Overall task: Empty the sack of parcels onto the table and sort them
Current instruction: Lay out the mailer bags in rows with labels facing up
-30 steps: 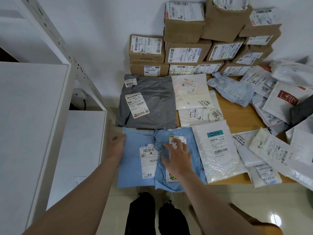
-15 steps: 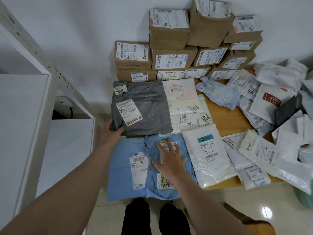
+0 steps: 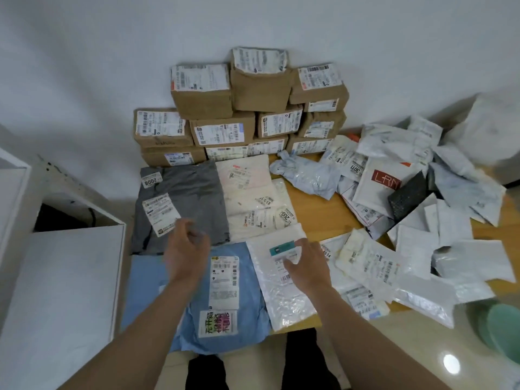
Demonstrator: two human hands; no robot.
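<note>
Two light blue parcels (image 3: 225,291) lie overlapping at the table's front left. My left hand (image 3: 185,249) hovers over them, near the grey parcel (image 3: 194,198), with loosely curled fingers and nothing in it; it is blurred. Beside it, the fingers of my right hand (image 3: 306,263) rest on a white bubble mailer (image 3: 284,299), across its teal label. Cream parcels (image 3: 247,192) lie behind the mailer. A loose heap of white mailers (image 3: 422,206) covers the right side of the table.
Brown cardboard boxes (image 3: 219,128) are stacked against the wall at the back. A crumpled pale blue bag (image 3: 309,175) lies on the wooden table (image 3: 318,218). A white shelf unit (image 3: 56,277) stands on the left. A green object (image 3: 503,327) sits at the lower right.
My left hand left the blue parcel's left edge and moved right, above the parcels. My right hand shifted from the blue parcel onto the white bubble mailer.
</note>
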